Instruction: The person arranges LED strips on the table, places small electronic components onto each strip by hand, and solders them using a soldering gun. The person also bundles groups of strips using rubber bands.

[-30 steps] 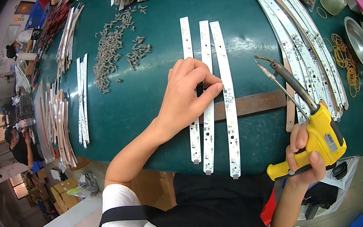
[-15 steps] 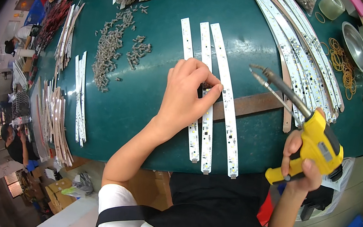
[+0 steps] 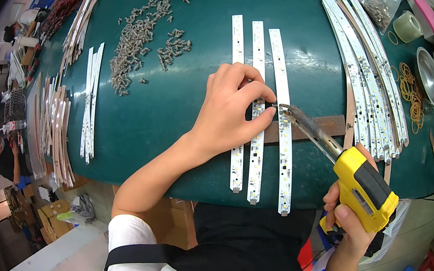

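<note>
Three white LED circuit strips lie lengthwise on the green table (image 3: 173, 129): a left strip (image 3: 236, 34), a middle strip (image 3: 255, 169) and a right strip (image 3: 285, 165). My left hand (image 3: 230, 104) rests over the left and middle strips. Its thumb and index finger pinch a small grey part (image 3: 275, 105) at the right strip's edge; its exact kind is too small to tell. In my right hand (image 3: 352, 226) is a yellow and black soldering gun (image 3: 365, 185), its tip at the right strip beside my left fingertips. Under the strips runs a brown bar (image 3: 313, 128).
Small metal parts (image 3: 132, 47) are heaped at the far left. More LED strips (image 3: 369, 74) are stacked on the right, near rubber bands (image 3: 413, 97), a metal bowl (image 3: 429, 77) and a tape roll (image 3: 407, 26). Further strips (image 3: 90, 100) lie left. Other people work beyond the left edge.
The soldering gun has moved left and down, bringing its tip from the open space right of the strips onto the right strip. My left hand keeps its pinch, and the view has shifted slightly.
</note>
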Available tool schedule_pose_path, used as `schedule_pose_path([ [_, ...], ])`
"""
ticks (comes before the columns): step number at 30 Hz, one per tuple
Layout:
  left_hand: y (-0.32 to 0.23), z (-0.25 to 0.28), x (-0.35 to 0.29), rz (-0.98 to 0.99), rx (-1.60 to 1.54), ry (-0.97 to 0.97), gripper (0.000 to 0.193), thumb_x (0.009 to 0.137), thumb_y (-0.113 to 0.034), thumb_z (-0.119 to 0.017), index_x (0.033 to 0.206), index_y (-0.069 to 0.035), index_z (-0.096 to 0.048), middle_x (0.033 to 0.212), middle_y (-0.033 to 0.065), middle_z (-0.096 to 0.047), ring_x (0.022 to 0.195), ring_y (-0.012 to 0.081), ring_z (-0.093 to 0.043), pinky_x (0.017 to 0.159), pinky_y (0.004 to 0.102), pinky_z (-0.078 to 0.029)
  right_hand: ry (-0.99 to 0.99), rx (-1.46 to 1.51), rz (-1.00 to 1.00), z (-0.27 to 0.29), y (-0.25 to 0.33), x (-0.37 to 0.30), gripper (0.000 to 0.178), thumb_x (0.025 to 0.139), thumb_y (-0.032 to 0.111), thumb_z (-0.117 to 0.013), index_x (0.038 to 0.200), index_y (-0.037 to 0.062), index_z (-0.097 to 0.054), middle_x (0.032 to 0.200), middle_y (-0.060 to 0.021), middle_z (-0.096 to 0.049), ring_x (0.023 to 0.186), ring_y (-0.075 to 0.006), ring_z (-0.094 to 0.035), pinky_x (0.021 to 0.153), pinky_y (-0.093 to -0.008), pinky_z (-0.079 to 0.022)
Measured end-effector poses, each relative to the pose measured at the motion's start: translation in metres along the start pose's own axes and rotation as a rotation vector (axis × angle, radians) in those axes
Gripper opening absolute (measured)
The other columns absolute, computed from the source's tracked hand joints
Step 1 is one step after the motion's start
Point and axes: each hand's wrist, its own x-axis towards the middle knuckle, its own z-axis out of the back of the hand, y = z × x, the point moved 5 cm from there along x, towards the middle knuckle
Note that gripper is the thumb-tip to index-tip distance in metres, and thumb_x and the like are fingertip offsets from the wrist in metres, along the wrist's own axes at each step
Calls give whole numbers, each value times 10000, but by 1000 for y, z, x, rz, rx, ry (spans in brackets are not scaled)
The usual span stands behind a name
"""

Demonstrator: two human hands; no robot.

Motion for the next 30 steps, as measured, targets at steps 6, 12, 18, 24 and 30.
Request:
schedule_pose_path([
  [6,2,-2,0,-1,-14,-9,129,712,-100,-721,834,-82,-681,951,36,-545,925,224,-481,855,345,-353,40,-102,-2,1,2,-1,821,685,71,-673,1423,-35,-330,830,-118,-633,624,-104,-572,516,-210,-450],
  [12,2,-4,0,-1,-19,-11,116,715,-102,-723,820,-74,-679,944,39,-549,934,226,-489,866,349,-359,17,-144,-1,-2,8,0,733,682,70,-691,1360,-44,-437,1093,-131,-626,693,-120,-601,620,-240,-484],
  [18,2,-4,-1,-3,-31,-16,121,712,-99,-726,820,-71,-678,936,42,-550,941,229,-495,875,352,-360,5,-267,33,-2,10,-2,612,680,71,-689,1257,-64,-538,1175,-134,-607,707,-110,-614,661,-250,-501],
  [24,1,-1,0,-13,-33,-22,118,708,-93,-727,811,-71,-675,936,42,-552,935,230,-497,870,351,-361,-16,-89,-1,2,12,-6,791,663,100,-704,1378,-44,-398,944,-121,-637,715,-152,-632,593,-246,-537],
  [30,3,-2,-2,-16,-39,-21,126,707,-91,-726,819,-73,-672,940,45,-554,937,235,-499,867,352,-362,-71,-90,19,-1,10,-6,863,660,141,-715,1407,-55,-331,799,-107,-619,691,-156,-621,540,-240,-534],
])
